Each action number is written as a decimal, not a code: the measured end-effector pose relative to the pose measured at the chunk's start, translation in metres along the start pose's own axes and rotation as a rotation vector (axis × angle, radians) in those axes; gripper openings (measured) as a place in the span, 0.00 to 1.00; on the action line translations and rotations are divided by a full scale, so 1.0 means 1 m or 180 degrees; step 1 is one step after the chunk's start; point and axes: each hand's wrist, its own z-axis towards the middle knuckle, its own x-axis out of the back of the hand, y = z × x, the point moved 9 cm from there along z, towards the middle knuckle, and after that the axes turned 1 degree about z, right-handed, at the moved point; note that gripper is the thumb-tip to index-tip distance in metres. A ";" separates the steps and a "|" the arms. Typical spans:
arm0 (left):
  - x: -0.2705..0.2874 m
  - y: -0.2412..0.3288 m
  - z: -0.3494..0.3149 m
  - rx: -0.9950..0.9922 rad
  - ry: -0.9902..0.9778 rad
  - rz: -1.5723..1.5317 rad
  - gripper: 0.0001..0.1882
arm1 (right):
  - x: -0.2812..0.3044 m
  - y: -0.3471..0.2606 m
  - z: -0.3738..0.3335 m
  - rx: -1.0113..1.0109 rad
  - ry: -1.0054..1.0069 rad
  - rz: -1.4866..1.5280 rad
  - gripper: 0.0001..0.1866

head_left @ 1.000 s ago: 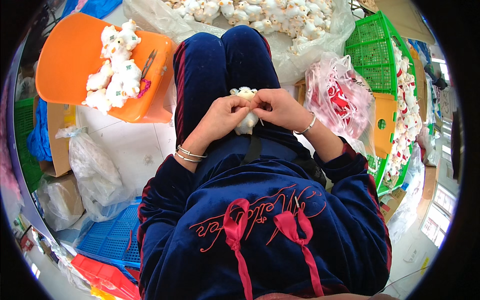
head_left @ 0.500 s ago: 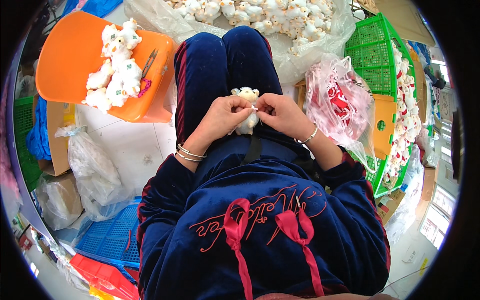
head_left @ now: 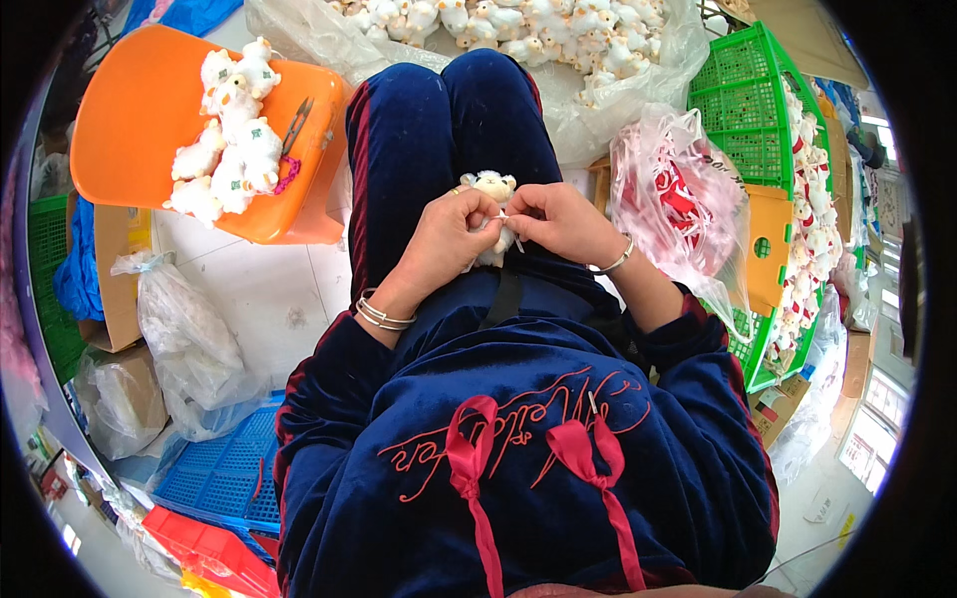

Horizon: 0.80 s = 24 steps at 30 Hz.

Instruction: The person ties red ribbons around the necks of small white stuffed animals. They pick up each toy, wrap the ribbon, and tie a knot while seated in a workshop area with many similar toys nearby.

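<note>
Two hands [head_left: 451, 229], one plush sheep [head_left: 489, 184] under them — one orange chair [head_left: 130, 120], two bows [head_left: 467, 482].

Heaped plush toys [head_left: 568, 40], a green crate [head_left: 738, 110] and a cardboard box [head_left: 120, 267] show a toy workshop.

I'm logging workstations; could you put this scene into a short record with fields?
Left hand: fingers pinched, seemingly on a thin white strip
Right hand: fingers pinched at the same spot
Toy: pale plush, under the hands, head toward the knees
Chair: orange, at left; white toys and dark snips on it
Bag: clear, at right; pink and red pieces inside
Crate: green, at far right
Ahead: toy pile on clear plastic
</note>
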 end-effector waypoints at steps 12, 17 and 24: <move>-0.002 -0.005 -0.003 0.0383 -0.0296 -0.0452 0.05 | -0.002 -0.019 0.020 0.0421 -0.0434 -0.1146 0.07; -0.002 -0.007 -0.005 0.0618 -0.0442 -0.0540 0.05 | -0.007 -0.026 0.003 0.0982 0.0341 -0.1452 0.05; 0.005 -0.004 -0.004 0.0110 -0.0055 -0.0327 0.08 | -0.009 -0.034 -0.014 0.1816 0.1023 -0.1456 0.07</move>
